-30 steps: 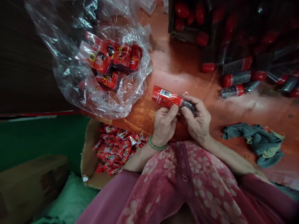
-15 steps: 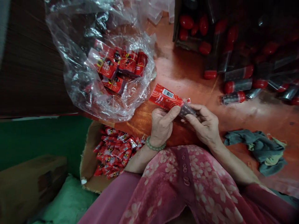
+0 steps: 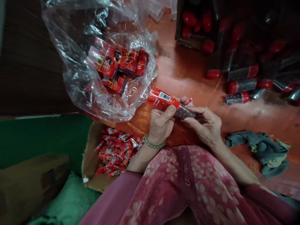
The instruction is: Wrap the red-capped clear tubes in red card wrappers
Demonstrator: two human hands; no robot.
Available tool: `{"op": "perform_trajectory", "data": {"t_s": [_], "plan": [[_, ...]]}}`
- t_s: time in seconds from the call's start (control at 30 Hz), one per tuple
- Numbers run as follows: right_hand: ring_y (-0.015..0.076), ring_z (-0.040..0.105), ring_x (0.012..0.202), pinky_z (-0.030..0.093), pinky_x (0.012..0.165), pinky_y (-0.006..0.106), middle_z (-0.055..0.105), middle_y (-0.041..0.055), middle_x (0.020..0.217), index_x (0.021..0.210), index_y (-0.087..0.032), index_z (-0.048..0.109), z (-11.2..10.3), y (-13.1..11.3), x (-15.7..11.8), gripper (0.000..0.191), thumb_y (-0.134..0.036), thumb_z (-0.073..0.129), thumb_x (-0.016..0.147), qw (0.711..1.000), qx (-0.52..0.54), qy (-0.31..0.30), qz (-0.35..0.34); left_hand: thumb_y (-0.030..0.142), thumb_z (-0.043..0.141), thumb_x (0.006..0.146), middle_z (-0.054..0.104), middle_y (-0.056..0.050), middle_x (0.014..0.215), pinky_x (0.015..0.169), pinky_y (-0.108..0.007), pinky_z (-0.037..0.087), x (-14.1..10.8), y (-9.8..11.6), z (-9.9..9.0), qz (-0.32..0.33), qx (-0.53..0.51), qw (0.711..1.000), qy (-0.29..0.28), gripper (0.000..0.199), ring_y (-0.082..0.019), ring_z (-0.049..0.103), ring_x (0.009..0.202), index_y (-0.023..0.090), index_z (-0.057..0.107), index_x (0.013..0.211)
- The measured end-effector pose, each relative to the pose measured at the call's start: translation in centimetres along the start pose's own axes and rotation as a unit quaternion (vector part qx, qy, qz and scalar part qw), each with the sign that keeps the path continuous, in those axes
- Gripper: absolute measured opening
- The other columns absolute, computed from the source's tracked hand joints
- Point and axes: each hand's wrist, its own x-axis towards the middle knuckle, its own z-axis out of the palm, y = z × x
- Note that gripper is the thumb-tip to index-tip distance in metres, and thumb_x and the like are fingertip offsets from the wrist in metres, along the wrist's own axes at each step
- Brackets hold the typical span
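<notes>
In front of my lap I hold a clear tube (image 3: 185, 112) with dark round contents, its far part inside a red printed sleeve (image 3: 157, 98) that bears a barcode. My left hand (image 3: 161, 123), a green bead bracelet at its wrist, is closed round the sleeve and tube, thumb on top. My right hand (image 3: 206, 123) pinches the tube's bare end between thumb and fingers. A small red and white printed corner (image 3: 190, 102) shows behind the tube; I cannot tell what it belongs to.
A clear plastic bag (image 3: 77, 93) with banded bundles of red sleeves (image 3: 128, 62) lies on the left. Below it, a cardboard box (image 3: 90, 156) holds many red wrapped packets (image 3: 117, 150). Red-capped tubes (image 3: 242, 84) lie at the right, some in an open carton (image 3: 191, 43). A grey-green cloth (image 3: 264, 150) lies nearer.
Both hands keep hold. The sleeve and tube have shifted slightly left, and my right fingers have moved towards the tube's end, so more of the tube shows.
</notes>
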Motion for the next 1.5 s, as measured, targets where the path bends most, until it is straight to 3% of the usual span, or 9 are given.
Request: {"op": "perform_trajectory", "data": {"t_s": [0.2, 0.47, 0.8, 0.93, 1.1, 1.23, 1.37, 1.43, 1.5], "plan": [[0.0111, 0.074, 0.061, 0.062, 0.057, 0.02, 0.077, -0.0032, 0.078, 0.097, -0.022, 0.072, 0.6, -0.6, 0.8, 0.026, -0.036, 0.085, 0.079, 0.968, 0.204, -0.031, 0.143, 0.052, 0.085, 0.073, 0.08, -0.009, 0.103, 0.085, -0.036, 0.063, 0.1, -0.1, 0.1, -0.039, 0.014, 0.998, -0.047, 0.038, -0.027, 0.074, 0.108, 0.018, 0.077, 0.088], [0.0109, 0.075, 0.06, 0.063, 0.059, 0.019, 0.078, -0.0045, 0.076, 0.095, -0.022, 0.066, 1.2, -0.2, 1.2, 0.034, -0.038, 0.088, 0.074, 0.962, 0.217, -0.006, 0.165, 0.065, 0.076, 0.077, 0.078, -0.009, 0.106, 0.07, -0.028, 0.059, 0.2, -0.2, 0.2, -0.034, 0.001, 0.998, -0.055, 0.049, -0.022, 0.074, 0.099, 0.021, 0.075, 0.1], [0.0104, 0.072, 0.053, 0.062, 0.051, 0.02, 0.077, -0.0057, 0.08, 0.088, -0.023, 0.066, 1.8, 1.0, 1.4, 0.031, -0.036, 0.09, 0.072, 0.966, 0.225, 0.014, 0.128, 0.064, 0.071, 0.082, 0.079, -0.009, 0.103, 0.057, -0.022, 0.049, 0.2, -1.5, 0.9, -0.024, -0.014, 1.0, -0.005, 0.051, -0.007, 0.059, 0.059, 0.017, 0.073, 0.101], [0.0119, 0.074, 0.056, 0.063, 0.054, 0.022, 0.077, -0.0057, 0.077, 0.089, -0.023, 0.065, 1.8, 0.9, 1.5, 0.03, -0.034, 0.088, 0.074, 0.97, 0.211, 0.004, 0.121, 0.063, 0.074, 0.08, 0.079, -0.01, 0.101, 0.054, -0.021, 0.046, 0.2, -1.0, 0.7, -0.027, -0.008, 0.999, -0.016, 0.051, -0.012, 0.068, 0.07, 0.017, 0.074, 0.1], [0.0121, 0.074, 0.057, 0.062, 0.054, 0.022, 0.077, -0.0057, 0.076, 0.092, -0.024, 0.064, 2.0, 0.6, 1.6, 0.026, -0.035, 0.084, 0.08, 0.976, 0.19, -0.003, 0.104, 0.062, 0.086, 0.066, 0.08, -0.01, 0.098, 0.066, -0.027, 0.056, 0.8, -0.4, 0.2, -0.031, -0.021, 0.999, 0.017, 0.057, -0.022, 0.075, 0.09, 0.017, 0.072, 0.098], [0.0109, 0.072, 0.065, 0.061, 0.062, 0.024, 0.075, -0.0037, 0.083, 0.092, -0.023, 0.068, 2.1, 1.3, 1.4, 0.021, -0.032, 0.084, 0.08, 0.997, 0.062, 0.042, -0.003, 0.053, 0.09, 0.065, 0.08, -0.009, 0.089, 0.082, -0.032, 0.06, 1.0, -0.1, 0.3, -0.041, -0.044, 0.998, 0.031, 0.045, -0.024, 0.076, 0.096, 0.016, 0.074, 0.084], [0.0146, 0.071, 0.079, 0.06, 0.074, 0.03, 0.073, -0.0015, 0.085, 0.095, -0.024, 0.071, 1.6, 2.0, 1.2, 0.023, -0.028, 0.086, 0.077, 0.984, -0.064, 0.1, -0.132, 0.051, 0.091, 0.065, 0.08, -0.008, 0.091, 0.093, -0.034, 0.058, 0.8, -0.2, 0.6, -0.052, -0.045, 0.998, -0.007, 0.04, -0.023, 0.076, 0.096, 0.016, 0.077, 0.08], [0.0132, 0.07, 0.072, 0.06, 0.066, 0.028, 0.074, -0.0022, 0.085, 0.092, -0.024, 0.07, 1.4, 1.7, 1.4, 0.022, -0.033, 0.085, 0.078, 0.993, -0.017, 0.09, -0.081, 0.051, 0.089, 0.067, 0.08, -0.008, 0.09, 0.082, -0.029, 0.059, 0.7, -0.6, 0.5, -0.057, -0.027, 0.998, -0.024, 0.039, -0.017, 0.074, 0.082, 0.015, 0.078, 0.08], [0.0108, 0.068, 0.062, 0.059, 0.057, 0.025, 0.075, -0.0037, 0.084, 0.088, -0.025, 0.067, 1.4, 0.9, 1.7, 0.025, -0.038, 0.085, 0.077, 0.995, 0.075, 0.058, 0.024, 0.053, 0.087, 0.07, 0.08, -0.007, 0.087, 0.066, -0.023, 0.055, 0.6, -0.9, 0.2, -0.061, 0.0, 0.998, -0.021, 0.041, -0.011, 0.067, 0.066, 0.014, 0.079, 0.082]]}}
